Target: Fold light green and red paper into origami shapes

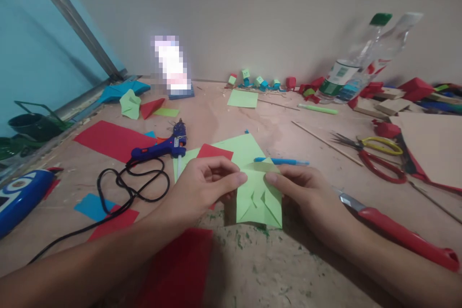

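Note:
A light green sheet of paper [259, 202], creased and partly folded, is held up between both hands above the table. My left hand [212, 178] pinches its upper left edge between thumb and fingers. On the opposite edge, my right hand [298, 185] grips it the same way, thumb on top. Small raised folds stand up near the paper's middle, and its lower corners have diagonal creases. Behind it lie a larger green sheet [249, 144], a small red paper [215, 150] and a blue pen [281, 161], partly hidden by the held paper and right hand.
To the left are a blue glue gun [162, 148] with a looped black cord and a red sheet [111, 138]. Scissors [375, 151] and a red-handled cutter [404, 236] lie right. Plastic bottles [341, 77], a lit phone [172, 65] and small paper figures [260, 81] stand behind.

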`<state>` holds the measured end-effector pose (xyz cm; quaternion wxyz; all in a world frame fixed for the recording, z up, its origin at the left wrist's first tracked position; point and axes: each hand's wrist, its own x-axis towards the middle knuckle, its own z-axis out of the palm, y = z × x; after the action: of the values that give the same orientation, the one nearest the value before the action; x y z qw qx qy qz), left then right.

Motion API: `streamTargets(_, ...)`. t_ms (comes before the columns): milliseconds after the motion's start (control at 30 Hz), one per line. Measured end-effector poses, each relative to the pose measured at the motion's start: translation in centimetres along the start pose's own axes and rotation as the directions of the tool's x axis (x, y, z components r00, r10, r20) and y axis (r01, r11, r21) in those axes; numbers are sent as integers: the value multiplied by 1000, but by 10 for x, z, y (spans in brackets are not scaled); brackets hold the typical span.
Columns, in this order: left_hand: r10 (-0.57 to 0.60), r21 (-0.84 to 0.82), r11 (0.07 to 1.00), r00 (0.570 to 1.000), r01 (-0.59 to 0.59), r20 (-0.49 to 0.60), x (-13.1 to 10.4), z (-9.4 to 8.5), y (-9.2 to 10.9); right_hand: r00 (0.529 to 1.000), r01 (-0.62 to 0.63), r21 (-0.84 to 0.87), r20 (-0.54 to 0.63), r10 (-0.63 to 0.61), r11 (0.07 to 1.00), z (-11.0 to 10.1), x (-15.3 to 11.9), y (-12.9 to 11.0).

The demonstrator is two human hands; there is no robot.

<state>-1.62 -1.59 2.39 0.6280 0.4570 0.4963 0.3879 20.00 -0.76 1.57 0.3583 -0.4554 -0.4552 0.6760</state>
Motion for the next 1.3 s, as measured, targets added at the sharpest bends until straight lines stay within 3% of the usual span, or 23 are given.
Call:
streamTargets(233, 47, 20, 999, 999, -47, 22, -1, 0, 1, 1000, 7, -7, 16, -7, 1000, -1, -1, 2)
streamTargets(433, 43, -16, 999, 997, -42, 71, -1, 2, -2, 998, -47, 109, 50, 42, 993, -1, -1, 2)
streamTargets(567, 103, 14, 994, 992, -104, 69, -2, 4, -2, 997, -60, 109, 51, 54, 992, -1, -1, 1)
streamTargets(767, 114, 150, 983, 993, -110, -21, 0, 2, 0, 998, -50, 50, 35, 48, 997, -2, -3, 1)
streamTargets(867, 237, 288, 933, 970, -214, -48, 0, 0, -1, 997, -38, 3, 73, 37, 999, -3, -3, 1)
streamTargets(933, 456, 469, 796, 889, -383, -48, -4, 0, -2, 996, -30, -42, 86, 34, 999, -4, -3, 1)
streamTargets(1000, 691, 660, 510, 720, -551, 68, -9, 0, -2, 996, -31, -71, 79, 36, 997, -4, -3, 0)
streamTargets(1067, 768, 743, 207, 576, -637, 280, -14, 0, -2, 997, -32, -83, 72, 38, 996, -4, -3, 0)
streamTargets(1100, 754, 753, 97, 542, -651, 371, -16, 1, -3, 997, -30, -91, 71, 37, 995, -3, -3, -1)
streamTargets(1167, 694, 764, -53, 527, -643, 491, -18, 1, -5, 997, -19, -107, 69, 27, 994, -2, -2, -3)
streamTargets(1300, 655, 768, -229, 489, -598, 575, -14, 1, -10, 998, 15, -154, 59, -6, 988, 1, -1, -6)
